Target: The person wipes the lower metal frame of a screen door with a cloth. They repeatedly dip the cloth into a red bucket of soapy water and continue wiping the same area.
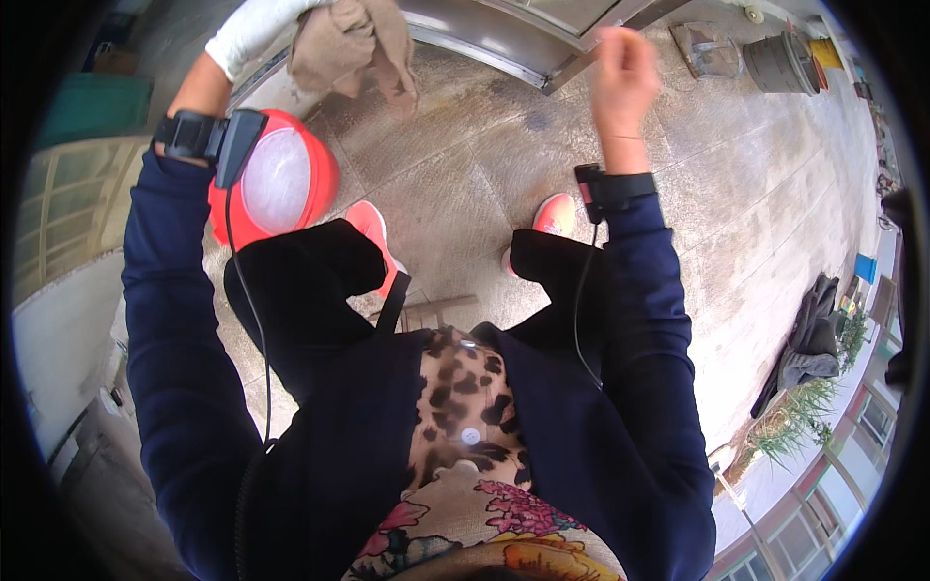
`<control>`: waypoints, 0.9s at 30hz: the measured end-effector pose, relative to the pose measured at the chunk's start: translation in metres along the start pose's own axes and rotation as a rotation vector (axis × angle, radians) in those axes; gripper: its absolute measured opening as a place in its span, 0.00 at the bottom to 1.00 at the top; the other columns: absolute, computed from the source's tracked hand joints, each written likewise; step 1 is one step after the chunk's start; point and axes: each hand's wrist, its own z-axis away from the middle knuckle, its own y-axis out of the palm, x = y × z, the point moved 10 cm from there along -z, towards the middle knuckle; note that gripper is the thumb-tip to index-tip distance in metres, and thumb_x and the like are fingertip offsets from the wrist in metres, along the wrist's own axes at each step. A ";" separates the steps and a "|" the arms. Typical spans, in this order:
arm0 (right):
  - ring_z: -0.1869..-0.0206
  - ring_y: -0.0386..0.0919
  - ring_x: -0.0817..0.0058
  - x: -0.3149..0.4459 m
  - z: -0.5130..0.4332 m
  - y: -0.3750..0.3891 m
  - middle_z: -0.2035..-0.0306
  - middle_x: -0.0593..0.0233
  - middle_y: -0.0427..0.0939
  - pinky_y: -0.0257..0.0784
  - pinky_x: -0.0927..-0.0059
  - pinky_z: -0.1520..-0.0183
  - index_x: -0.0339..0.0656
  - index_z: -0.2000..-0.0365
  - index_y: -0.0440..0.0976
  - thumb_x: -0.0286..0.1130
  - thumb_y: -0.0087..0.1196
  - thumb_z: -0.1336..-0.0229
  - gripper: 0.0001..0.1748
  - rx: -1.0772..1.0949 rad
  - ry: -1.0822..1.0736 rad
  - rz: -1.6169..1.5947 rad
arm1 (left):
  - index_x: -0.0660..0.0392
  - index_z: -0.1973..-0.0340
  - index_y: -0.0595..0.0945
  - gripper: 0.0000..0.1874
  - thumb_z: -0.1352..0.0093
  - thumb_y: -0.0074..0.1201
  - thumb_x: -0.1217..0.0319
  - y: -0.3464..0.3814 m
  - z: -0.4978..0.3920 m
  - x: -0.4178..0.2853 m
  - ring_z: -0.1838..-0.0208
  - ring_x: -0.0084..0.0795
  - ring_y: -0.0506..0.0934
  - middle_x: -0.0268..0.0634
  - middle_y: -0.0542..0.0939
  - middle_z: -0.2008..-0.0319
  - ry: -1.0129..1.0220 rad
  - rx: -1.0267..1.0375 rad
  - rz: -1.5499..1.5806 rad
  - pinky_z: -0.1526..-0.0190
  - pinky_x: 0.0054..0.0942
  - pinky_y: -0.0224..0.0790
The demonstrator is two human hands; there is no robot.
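At the upper left, my left hand (258, 33) wears a white glove and is on a bunched brown cloth (341, 54), its fingers partly cut off by the picture's top edge. The cloth hangs down above the paved floor. My right hand (626, 76) is bare, blurred and raised beside the corner of a metal-framed door or panel (501, 54); whether it touches the frame or holds anything small is not clear. A red bucket (323, 171) with whitish, cloudy contents stands on the floor below my left wrist.
A grey bucket (777, 64) stands at the upper right beside a flat, plastic-covered object (701, 51). Dark clothing (806, 348) and green plants (792, 425) lie along the right edge. A pale wall (69, 348) runs down the left. My feet are apart on the paving.
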 end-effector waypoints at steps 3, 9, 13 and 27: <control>0.69 0.77 0.75 0.087 0.038 0.068 0.69 0.62 0.78 0.72 0.75 0.66 0.38 0.62 0.75 0.34 0.58 0.45 0.12 0.211 -0.133 0.034 | 0.60 0.64 0.79 0.10 0.41 0.52 0.75 -0.011 0.033 -0.070 0.61 0.26 0.73 0.35 0.77 0.68 0.210 -0.143 -0.070 0.55 0.26 0.64; 0.75 0.73 0.81 0.144 0.044 0.114 0.78 0.66 0.77 0.68 0.73 0.72 0.33 0.70 0.78 0.28 0.53 0.50 0.09 0.676 0.040 -0.234 | 0.65 0.61 0.80 0.14 0.39 0.56 0.70 -0.025 0.075 -0.092 0.60 0.25 0.75 0.38 0.80 0.66 0.278 -0.283 -0.051 0.56 0.24 0.67; 0.76 0.74 0.72 0.124 0.025 0.089 0.81 0.62 0.75 0.68 0.66 0.71 0.31 0.74 0.75 0.28 0.51 0.50 0.09 0.692 0.069 -0.215 | 0.67 0.53 0.78 0.23 0.39 0.59 0.65 -0.031 0.099 -0.016 0.52 0.33 0.76 0.46 0.81 0.57 0.032 -0.308 -0.311 0.48 0.30 0.67; 0.71 0.79 0.55 0.063 0.047 0.090 0.80 0.45 0.75 0.73 0.61 0.68 0.30 0.75 0.76 0.28 0.49 0.52 0.11 0.767 0.326 0.270 | 0.60 0.40 0.67 0.38 0.41 0.61 0.53 0.111 0.089 0.026 0.38 0.39 0.67 0.49 0.73 0.46 0.193 -0.248 -0.708 0.41 0.33 0.61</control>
